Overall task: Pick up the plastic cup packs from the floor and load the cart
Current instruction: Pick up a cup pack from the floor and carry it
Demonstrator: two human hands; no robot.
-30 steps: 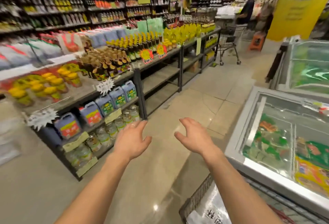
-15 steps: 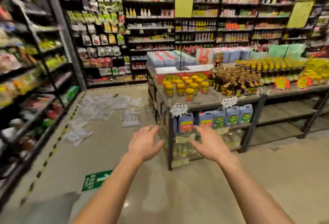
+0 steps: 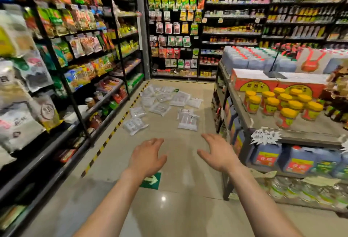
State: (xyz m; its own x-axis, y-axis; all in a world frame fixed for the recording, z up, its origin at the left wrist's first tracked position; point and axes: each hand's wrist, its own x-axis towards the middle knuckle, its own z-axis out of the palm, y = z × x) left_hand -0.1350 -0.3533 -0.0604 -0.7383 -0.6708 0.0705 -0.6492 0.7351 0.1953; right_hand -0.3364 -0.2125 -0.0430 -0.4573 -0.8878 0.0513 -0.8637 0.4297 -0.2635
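Facing the plastic cup packs (image 3: 163, 103) down the aisle: by the look of it the approach leg of the fetch step, with nothing yet lifted and no cart in view. Holding the left hand (image 3: 146, 156) and the right hand (image 3: 219, 154) out in front, palms down over the floor (image 3: 178, 208). Left hand just past the far edge of the green arrow sticker (image 3: 151, 180), right hand off to the sticker's right. Gripping nothing in either. Fingers loose, a little spread and gently curved, open enough to take a pack but touching none.

Lying well beyond the sticker in a loose scatter of clear flat bags. Near left pack (image 3: 134, 124) ahead and left of the sticker, beside the yellow-and-black tape (image 3: 111, 135). Near right pack (image 3: 188, 122) ahead and right of the sticker, close to the foot of the display stand (image 3: 282, 133). Thickening into a heap farther from the sticker.

Next, probably: walking on past the sticker, stooping, and taking the nearest pack from above or by an edge, with a firm pinch, soft film being likely to sag and slip. Then carrying it to the cart, wherever parked.

As to lie: all flat, labels seemingly up. Near left pack slanted, long axis diagonal, far end swung rightward across the sticker's line. Near right pack with long axis roughly straight away from the sticker. Far heap too blurred to call.
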